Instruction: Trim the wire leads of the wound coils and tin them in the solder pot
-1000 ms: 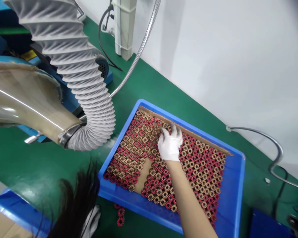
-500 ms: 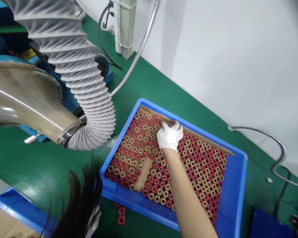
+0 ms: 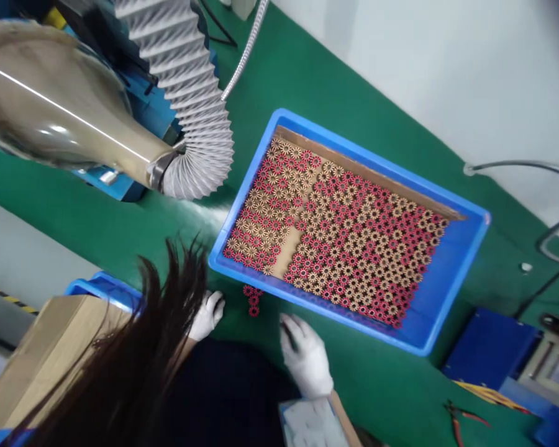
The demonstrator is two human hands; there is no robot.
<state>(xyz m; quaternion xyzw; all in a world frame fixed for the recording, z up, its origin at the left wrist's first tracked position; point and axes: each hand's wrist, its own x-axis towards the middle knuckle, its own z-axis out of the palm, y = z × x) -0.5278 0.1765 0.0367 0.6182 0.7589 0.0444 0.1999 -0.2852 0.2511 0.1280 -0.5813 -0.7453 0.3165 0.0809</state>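
Note:
My left hand (image 3: 207, 315), in a white glove, rests near the bench's front edge, partly covered by dark hair. Its fingers are curled in, and what they hold, if anything, I cannot make out. My right hand (image 3: 306, 358), also white-gloved, hovers in front of the tray, thumb and forefinger apart around a dark gap. Between the hands lies a small cluster of red toothed rings (image 3: 253, 302) on the green bench. The blue tray (image 3: 354, 149) holds many red and tan toothed rings (image 3: 354, 242) in tight rows, with a bare brown strip (image 3: 286, 253) among them.
A grey corrugated hose (image 3: 202, 118) joins a tan hood (image 3: 74, 124) at left. A cardboard box (image 3: 51, 347) stands lower left. Pliers (image 3: 456, 419), a dark blue box (image 3: 491, 344) and yellow leads (image 3: 489, 396) lie right. A metal flexible pipe (image 3: 526, 164) comes off the wall.
My right hand has left the rings at the tray's far side and come back to the near side. The view has shifted, showing more of the bench front and my left hand.

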